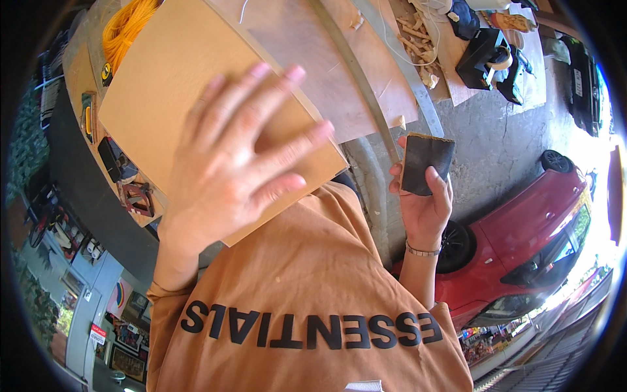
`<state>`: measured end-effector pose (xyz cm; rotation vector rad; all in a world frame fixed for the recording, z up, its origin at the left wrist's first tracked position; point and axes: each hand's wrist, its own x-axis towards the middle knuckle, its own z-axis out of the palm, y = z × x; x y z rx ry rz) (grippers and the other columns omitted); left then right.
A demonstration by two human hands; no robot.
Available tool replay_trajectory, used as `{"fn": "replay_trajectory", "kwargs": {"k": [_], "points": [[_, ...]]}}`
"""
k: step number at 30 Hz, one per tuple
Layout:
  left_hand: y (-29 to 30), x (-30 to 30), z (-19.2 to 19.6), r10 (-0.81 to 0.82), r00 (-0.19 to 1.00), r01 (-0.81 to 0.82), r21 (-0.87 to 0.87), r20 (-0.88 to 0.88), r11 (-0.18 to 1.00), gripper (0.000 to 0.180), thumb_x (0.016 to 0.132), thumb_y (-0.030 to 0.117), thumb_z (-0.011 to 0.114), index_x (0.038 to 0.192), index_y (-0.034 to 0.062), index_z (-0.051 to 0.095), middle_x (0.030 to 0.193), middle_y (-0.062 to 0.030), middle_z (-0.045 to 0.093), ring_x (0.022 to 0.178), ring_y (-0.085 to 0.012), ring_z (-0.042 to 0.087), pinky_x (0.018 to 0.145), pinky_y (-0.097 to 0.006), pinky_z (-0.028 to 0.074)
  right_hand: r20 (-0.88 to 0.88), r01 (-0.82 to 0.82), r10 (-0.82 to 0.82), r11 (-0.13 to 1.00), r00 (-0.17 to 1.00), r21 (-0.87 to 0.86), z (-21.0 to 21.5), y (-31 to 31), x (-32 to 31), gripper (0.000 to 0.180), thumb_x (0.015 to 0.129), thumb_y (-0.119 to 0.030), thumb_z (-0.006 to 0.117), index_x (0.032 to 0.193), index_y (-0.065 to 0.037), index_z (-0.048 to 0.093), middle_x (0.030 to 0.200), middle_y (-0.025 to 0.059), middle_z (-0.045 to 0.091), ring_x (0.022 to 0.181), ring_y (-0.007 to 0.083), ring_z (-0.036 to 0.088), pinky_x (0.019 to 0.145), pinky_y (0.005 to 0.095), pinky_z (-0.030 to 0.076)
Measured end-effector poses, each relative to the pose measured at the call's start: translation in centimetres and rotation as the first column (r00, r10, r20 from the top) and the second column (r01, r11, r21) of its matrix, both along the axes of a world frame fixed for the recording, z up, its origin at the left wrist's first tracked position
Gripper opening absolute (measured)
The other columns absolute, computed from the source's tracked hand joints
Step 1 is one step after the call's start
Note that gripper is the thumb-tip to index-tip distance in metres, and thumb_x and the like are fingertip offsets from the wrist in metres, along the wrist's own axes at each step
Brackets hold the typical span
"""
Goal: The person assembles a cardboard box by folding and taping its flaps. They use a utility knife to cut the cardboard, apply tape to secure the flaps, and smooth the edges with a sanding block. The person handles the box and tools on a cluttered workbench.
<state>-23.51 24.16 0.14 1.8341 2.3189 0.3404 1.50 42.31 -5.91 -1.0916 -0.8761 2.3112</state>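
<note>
My left hand (pixel 232 157) lies flat with spread fingers on a tan wooden board (pixel 163 78) that is tilted up close to my chest. My right hand (pixel 424 202) holds a small dark sanding block (pixel 424 163) upright, a little to the right of the board and apart from it. A thin bracelet sits on my right wrist. My orange shirt (pixel 307 287) fills the lower middle of the view.
A workbench (pixel 366 72) carries larger plywood sheets, a long metal strip (pixel 366 85), wood scraps (pixel 415 39), a tape dispenser (pixel 493 59) and orange cord (pixel 124 26). Clamps and tools (pixel 121 170) lie at the left. A red car (pixel 522 242) stands on concrete at the right.
</note>
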Motion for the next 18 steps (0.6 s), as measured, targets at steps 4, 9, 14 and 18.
{"fn": "replay_trajectory", "kwargs": {"k": [4, 9, 14, 18], "points": [[-0.5, -1.2, 1.0, 0.117, 0.990, -0.102, 0.163, -0.085, 0.981, 0.055, 0.099, 0.053, 0.058, 0.132, 0.0121, 0.073, 0.145, -0.0182, 0.060, 0.131, -0.0367, 0.057, 0.110, -0.049, 0.045, 0.173, -0.128, 0.077, 0.944, 0.982, 0.305, 2.0, -0.2, -0.2, 0.045, 0.096, -0.014, 0.073, 0.135, 0.003, 0.057, 0.119, 0.0268, 0.070, 0.081, 0.0282, 0.074, 0.061, 0.0314, 0.056], [-0.6, 3.4, 2.6, -0.076, 0.847, -0.098, 0.297, 0.525, 0.950, 0.044, 0.091, 0.034, 0.077, 0.118, 0.0006, 0.074, 0.113, -0.0167, 0.072, 0.094, -0.0299, 0.070, 0.079, -0.038, 0.055, 0.322, -0.512, 0.445, 0.419, 0.836, 0.749, 6.1, -0.8, -0.6, 0.029, 0.081, 0.000, 0.082, 0.108, 0.005, 0.071, 0.099, 0.0184, 0.076, 0.080, 0.0277, 0.076, 0.064, 0.0341, 0.060], [-1.0, 5.4, 1.7, -0.141, 0.502, -0.270, 0.310, 0.853, 0.912, 0.030, 0.074, 0.004, 0.089, 0.100, 0.0052, 0.074, 0.088, -0.0056, 0.073, 0.077, -0.0203, 0.068, 0.062, -0.029, 0.050, 0.090, -0.508, 0.693, 0.426, 0.715, 0.749, 6.2, -2.4, -3.0, 0.037, 0.085, -0.022, 0.084, 0.109, 0.005, 0.075, 0.093, 0.0218, 0.073, 0.080, 0.0321, 0.074, 0.068, 0.0379, 0.058], [-1.8, 4.7, 1.4, -0.182, 0.409, -0.255, 0.303, 0.894, 0.918, 0.029, 0.074, 0.011, 0.090, 0.100, 0.0128, 0.077, 0.083, -0.0017, 0.068, 0.074, -0.0188, 0.061, 0.064, -0.030, 0.046, -0.267, -0.471, 0.774, 0.579, 0.574, 0.666, 3.8, -2.3, -3.9, 0.062, 0.099, -0.047, 0.064, 0.126, 0.008, 0.069, 0.127, 0.0384, 0.061, 0.118, 0.0498, 0.063, 0.101, 0.0513, 0.050]]}}
